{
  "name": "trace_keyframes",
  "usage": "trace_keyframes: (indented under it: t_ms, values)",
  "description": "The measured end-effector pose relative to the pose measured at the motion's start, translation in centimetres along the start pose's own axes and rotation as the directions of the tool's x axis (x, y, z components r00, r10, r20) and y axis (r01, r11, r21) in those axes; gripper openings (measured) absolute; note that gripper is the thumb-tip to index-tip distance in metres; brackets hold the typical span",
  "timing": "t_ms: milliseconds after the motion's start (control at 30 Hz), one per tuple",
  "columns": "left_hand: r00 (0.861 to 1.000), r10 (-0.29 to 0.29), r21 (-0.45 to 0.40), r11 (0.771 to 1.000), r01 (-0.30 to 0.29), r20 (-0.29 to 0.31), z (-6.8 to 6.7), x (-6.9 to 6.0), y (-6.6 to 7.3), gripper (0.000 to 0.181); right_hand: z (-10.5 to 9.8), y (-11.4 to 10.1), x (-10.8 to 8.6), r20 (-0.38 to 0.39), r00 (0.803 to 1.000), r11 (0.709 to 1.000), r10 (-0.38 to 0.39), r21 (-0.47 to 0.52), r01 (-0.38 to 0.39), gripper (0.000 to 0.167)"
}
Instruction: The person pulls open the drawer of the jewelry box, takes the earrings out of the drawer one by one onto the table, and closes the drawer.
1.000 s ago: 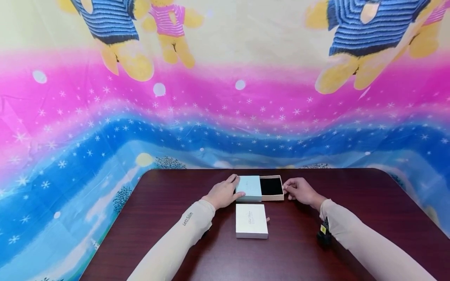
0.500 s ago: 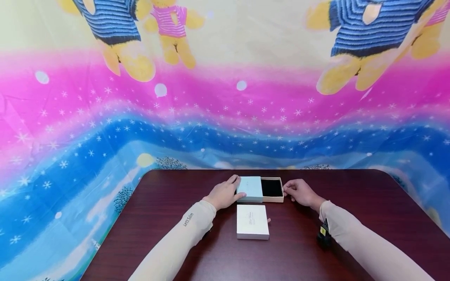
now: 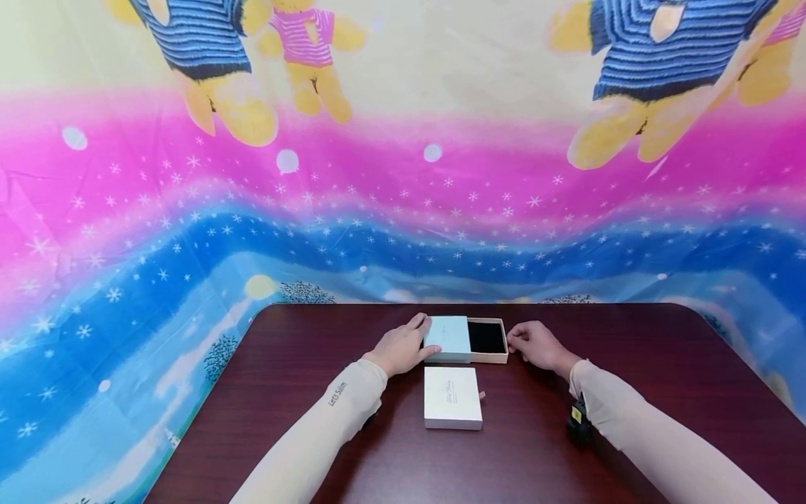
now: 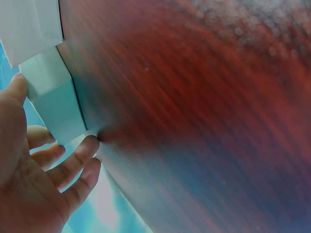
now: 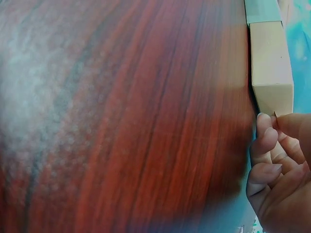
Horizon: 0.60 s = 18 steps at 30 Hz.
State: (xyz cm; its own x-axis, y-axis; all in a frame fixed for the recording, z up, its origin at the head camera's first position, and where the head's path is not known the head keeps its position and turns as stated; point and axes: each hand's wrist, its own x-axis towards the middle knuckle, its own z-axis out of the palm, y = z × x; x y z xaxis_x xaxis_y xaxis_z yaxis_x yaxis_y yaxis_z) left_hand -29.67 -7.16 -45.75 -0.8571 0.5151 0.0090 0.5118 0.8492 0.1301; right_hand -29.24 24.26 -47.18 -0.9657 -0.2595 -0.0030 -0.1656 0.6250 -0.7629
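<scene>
A light blue slide-out box (image 3: 447, 337) lies near the back of the table. Its tan drawer (image 3: 491, 360) is pulled partway out to the right, baring a black lining (image 3: 487, 337). My left hand (image 3: 398, 348) holds the blue sleeve (image 4: 60, 114) at its left end, thumb on the near side and fingers around the far end. At the drawer's right end, the thumb and forefinger of my right hand (image 3: 539, 344) pinch a small pull tab (image 5: 275, 115), mostly hidden by the fingertips.
Just in front of the blue box is a white box (image 3: 452, 397), closed, with a small pinkish tab (image 3: 482, 395) on its right side. The dark reddish table (image 3: 302, 434) ends at a patterned cloth backdrop (image 3: 403, 196). A black device (image 3: 578, 421) is worn at the right wrist.
</scene>
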Motion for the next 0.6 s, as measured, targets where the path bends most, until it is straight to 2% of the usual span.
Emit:
trace_keyframes:
  t_ms: [600]
  values:
    - [1.000, -0.007, -0.001, 1.000, 0.008, 0.014, -0.32, -0.10, 0.15, 0.074, 0.11, -0.18, 0.23, -0.008, 1.000, 1.000, 0.000, -0.001, 0.000, 0.021]
